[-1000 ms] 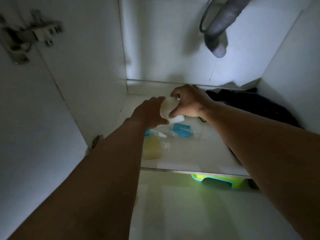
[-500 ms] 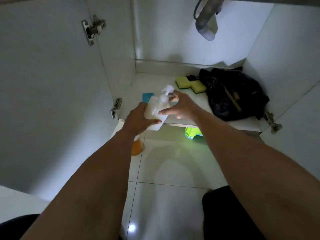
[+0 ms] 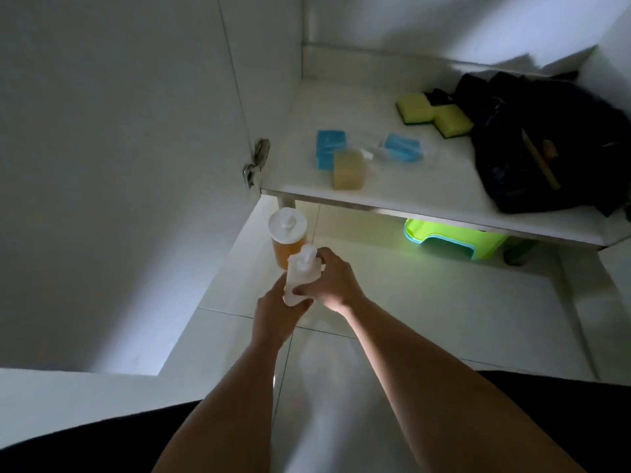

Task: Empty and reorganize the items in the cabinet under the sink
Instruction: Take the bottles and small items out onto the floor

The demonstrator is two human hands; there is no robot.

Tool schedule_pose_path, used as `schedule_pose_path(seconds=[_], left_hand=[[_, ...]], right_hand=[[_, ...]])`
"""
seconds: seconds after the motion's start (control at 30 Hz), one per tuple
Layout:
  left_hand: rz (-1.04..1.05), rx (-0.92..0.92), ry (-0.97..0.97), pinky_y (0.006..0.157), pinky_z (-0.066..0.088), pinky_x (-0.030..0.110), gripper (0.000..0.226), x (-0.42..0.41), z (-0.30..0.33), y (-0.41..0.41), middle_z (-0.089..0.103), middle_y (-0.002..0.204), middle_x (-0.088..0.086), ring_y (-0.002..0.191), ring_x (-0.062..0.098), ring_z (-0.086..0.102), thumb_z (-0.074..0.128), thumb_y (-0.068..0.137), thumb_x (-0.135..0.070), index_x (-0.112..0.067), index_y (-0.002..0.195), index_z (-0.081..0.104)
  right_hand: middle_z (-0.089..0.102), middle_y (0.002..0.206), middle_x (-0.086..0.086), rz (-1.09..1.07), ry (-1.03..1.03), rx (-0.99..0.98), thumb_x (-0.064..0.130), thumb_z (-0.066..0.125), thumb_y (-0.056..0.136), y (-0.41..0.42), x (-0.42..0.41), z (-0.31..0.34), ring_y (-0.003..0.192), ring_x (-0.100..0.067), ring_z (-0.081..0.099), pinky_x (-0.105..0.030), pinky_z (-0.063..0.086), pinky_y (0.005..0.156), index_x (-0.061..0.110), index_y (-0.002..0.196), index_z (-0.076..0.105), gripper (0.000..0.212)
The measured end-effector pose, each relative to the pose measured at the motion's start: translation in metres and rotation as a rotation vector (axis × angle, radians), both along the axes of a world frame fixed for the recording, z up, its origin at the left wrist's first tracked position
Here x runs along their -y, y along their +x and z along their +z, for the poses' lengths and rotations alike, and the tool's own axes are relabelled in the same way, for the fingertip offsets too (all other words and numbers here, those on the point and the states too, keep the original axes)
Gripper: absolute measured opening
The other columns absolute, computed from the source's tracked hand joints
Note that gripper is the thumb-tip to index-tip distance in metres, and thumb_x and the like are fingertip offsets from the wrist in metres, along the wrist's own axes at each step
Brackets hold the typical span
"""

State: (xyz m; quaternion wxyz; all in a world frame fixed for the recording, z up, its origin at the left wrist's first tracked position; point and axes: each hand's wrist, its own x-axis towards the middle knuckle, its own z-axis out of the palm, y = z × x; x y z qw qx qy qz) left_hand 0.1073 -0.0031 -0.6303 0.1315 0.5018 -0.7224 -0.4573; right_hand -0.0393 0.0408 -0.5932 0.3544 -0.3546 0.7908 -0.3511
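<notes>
Both hands have withdrawn from the cabinet shelf (image 3: 426, 196) and now hold the white pump bottle (image 3: 302, 278) above the floor tiles, the left hand (image 3: 278, 314) curled under its base and the right hand (image 3: 336, 283) wrapped round its side. Just beyond this grip stands an orange-filled pump bottle (image 3: 286, 242). Farther off, on the shelf, lie blue sponges (image 3: 330, 149), a pale bottle (image 3: 349, 169), yellow sponges (image 3: 433, 116) and a black bag (image 3: 546, 145).

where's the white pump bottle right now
In the head view the white pump bottle is outside the cabinet, low over the floor tiles, gripped by the left hand and right hand, just in front of the orange pump bottle.
</notes>
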Motion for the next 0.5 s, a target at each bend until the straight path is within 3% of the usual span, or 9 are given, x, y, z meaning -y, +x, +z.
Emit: schedule_pose_path(seconds=[0.2,0.37,0.5], left_hand=[[0.16,0.07,0.078,0.074,0.059,0.037,0.068,0.008,-0.053,-0.012,0.073,0.099,-0.01,0.089,0.017,0.07,0.081,0.071,-0.047,-0.034,0.131,0.055],[0.26,0.106,0.061,0.073,0.059,0.041,0.064,0.011,-0.076,-0.011,0.072,0.101,-0.005,0.089,0.024,0.07,0.075,0.079,-0.042,-0.036,0.134,0.043],[0.312,0.072,0.042,0.072,0.055,0.037,0.069,0.014,-0.078,-0.015,0.072,0.112,-0.001,0.097,0.026,0.069,0.076,0.079,-0.041,-0.033,0.137,0.041]], right_hand=[[0.065,0.121,0.005,-0.011,0.044,-0.021,0.043,0.089,0.058,0.012,0.021,-0.065,0.107,-0.018,0.062,-0.038,0.055,0.09,0.025,0.132,0.053,0.084],[0.063,0.13,0.006,0.085,0.076,0.041,0.044,0.088,0.061,0.003,0.03,-0.087,0.116,-0.016,0.061,-0.037,0.054,0.097,0.028,0.14,0.05,0.089],[0.067,0.125,0.01,0.029,0.062,0.06,0.057,0.088,0.054,0.006,0.039,-0.088,0.112,-0.012,0.064,-0.036,0.056,0.093,0.031,0.134,0.054,0.091]])
